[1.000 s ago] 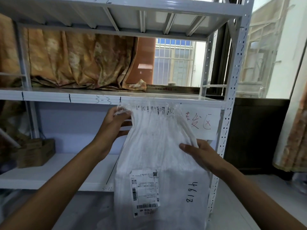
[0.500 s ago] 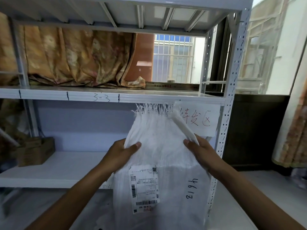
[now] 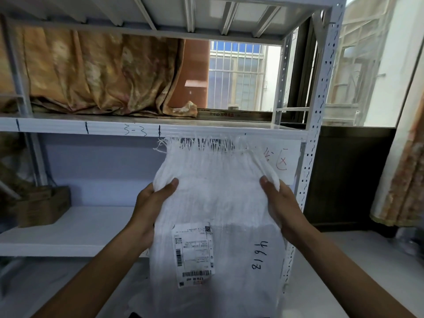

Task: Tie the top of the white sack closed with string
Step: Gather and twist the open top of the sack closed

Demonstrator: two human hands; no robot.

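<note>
Left hand point(image 3: 152, 203) & right hand point(image 3: 278, 203) fingers pinch woven white sack point(image 3: 218, 203) sides, frayed top above thumbs, shipping label point(image 3: 193, 251) below

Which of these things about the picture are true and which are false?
1. Both hands hold the white sack. True: the left hand and the right hand each have a grip on one side.
2. String is tied around the sack's top. False: the frayed top is open and no string shows.
3. A paper label is stuck on the sack. True.
4. The number on the sack is written in red. False: it is black.
5. A wooden box sits on the shelf. True.
</note>
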